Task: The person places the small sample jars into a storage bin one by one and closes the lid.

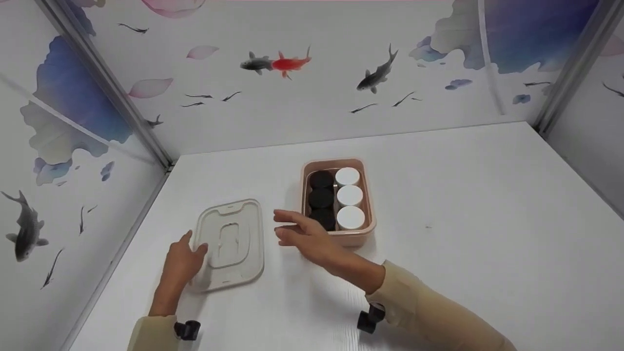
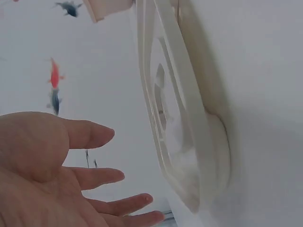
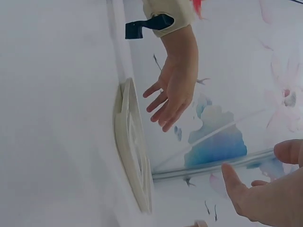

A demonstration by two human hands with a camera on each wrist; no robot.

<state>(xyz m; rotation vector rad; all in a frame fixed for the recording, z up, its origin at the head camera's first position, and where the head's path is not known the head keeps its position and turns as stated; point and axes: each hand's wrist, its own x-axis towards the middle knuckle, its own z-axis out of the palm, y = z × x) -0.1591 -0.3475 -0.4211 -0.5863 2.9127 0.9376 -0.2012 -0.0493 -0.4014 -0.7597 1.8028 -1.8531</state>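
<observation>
A pale translucent lid (image 1: 234,246) lies flat on the white table, its raised middle facing up. My left hand (image 1: 183,261) hovers by the lid's left edge, thumb and fingers spread; the left wrist view shows the palm of this hand (image 2: 42,170) with nothing in it. To the lid's right, my right hand (image 1: 309,239) is held in the air with fingers extended toward the lid, also without anything in it. Behind that hand stands a pink box (image 1: 356,239) holding a row of black round-topped pieces (image 1: 321,197) beside a row of white ones (image 1: 350,196). The nearest black piece is partly covered by my hand.
White panels (image 1: 331,117) printed with fish and flowers enclose the table (image 1: 463,219) at the back and sides. Metal posts (image 1: 575,68) stand at the corners. A small dark speck (image 1: 428,226) marks the tabletop right of the box.
</observation>
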